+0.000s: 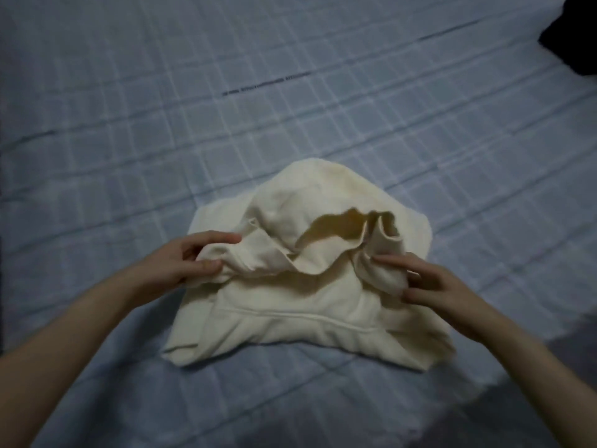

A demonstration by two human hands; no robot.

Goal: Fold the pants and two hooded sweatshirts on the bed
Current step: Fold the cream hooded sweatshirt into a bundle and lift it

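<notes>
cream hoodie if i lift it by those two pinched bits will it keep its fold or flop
Probably floppy: the cream hoodie sags and wrinkles between the left hand and right hand, so the fold would likely open. Its thick, bulky layers suggest some weight for cloth. Pushed on the bed sheet, it would likely bunch rather than slide.

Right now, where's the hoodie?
Head view: the hoodie lies low centre on the bed, with the left hand and right hand each gripping one side of it. A dark item sits far top right.
</notes>
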